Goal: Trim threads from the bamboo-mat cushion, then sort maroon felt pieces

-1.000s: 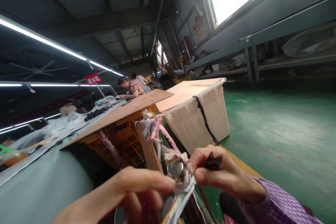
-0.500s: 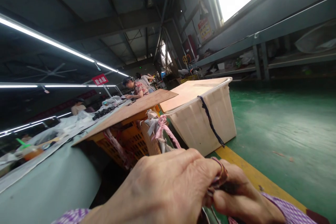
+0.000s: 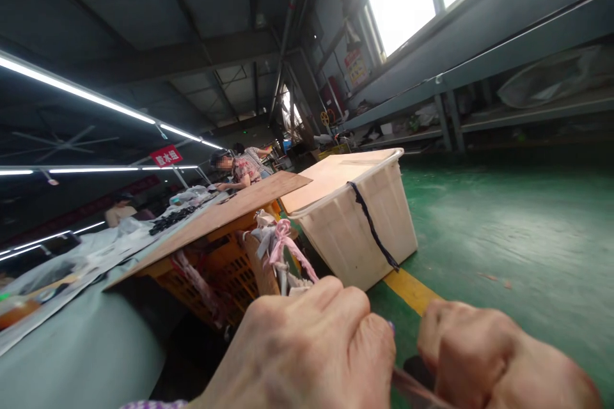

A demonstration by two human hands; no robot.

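Note:
My left hand is closed in a fist at the bottom centre, knuckles up. To its right, my right hand is also closed, and blurred by motion. A thin pinkish strip runs out of the left fist towards the underside of the right one; its ends are hidden. Just beyond the left hand, pink and grey cloth strips hang knotted beside an orange plastic crate. Some dark thing below, between the hands, cannot be made out.
A wooden board lies over the crate. Behind my hands stands a white plastic bin with a dark cord over its rim. A covered table runs along the left, where co-workers sit. Shelving lines the right wall.
My hands were together and have come apart; the right has moved right, and the strip now spans the gap. The view has shifted slightly to the right.

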